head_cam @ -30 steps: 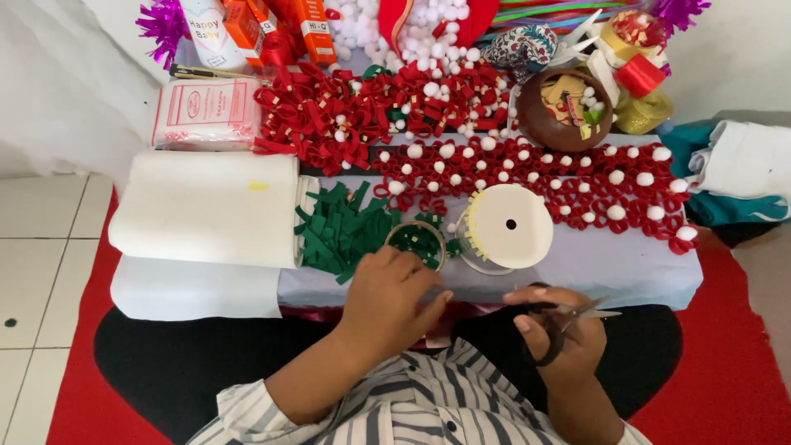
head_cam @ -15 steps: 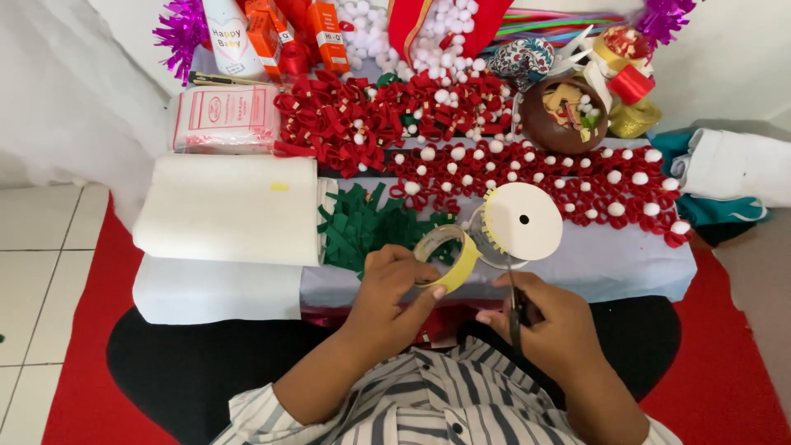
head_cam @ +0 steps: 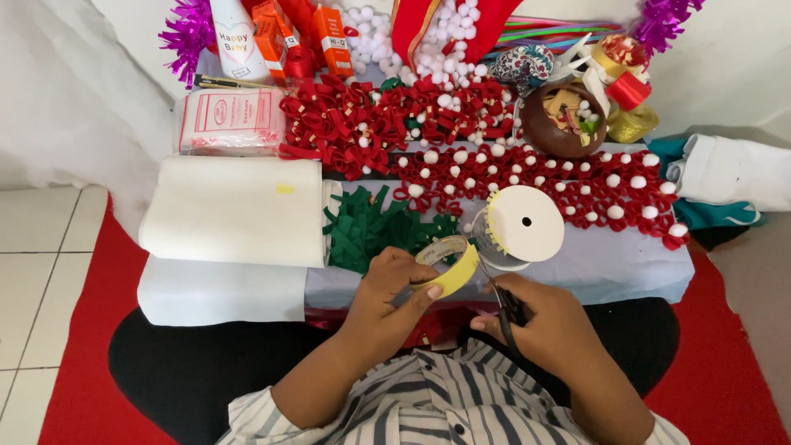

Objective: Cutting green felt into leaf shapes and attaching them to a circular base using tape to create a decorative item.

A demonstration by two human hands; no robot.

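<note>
Gripping a yellow tape roll (head_cam: 449,265) at near desk (head_cam: 626,268) edge, left hand (head_cam: 394,288) is closed round it; right hand (head_cam: 548,317), just right, closed on scissors (head_cam: 504,306). Beyond: white spool (head_cam: 521,225), green felt bits (head_cam: 371,231), red bows w/ pompoms (head_cam: 544,181) far.

White foam roll (head_cam: 235,210), brown bowl (head_cam: 552,130), green felt pieces (head_cam: 367,231).

Yellow tape roll (head_cam: 449,265) — upright, tilted, at table edge; black-handled scissors (head_cam: 504,306) just beside
</note>
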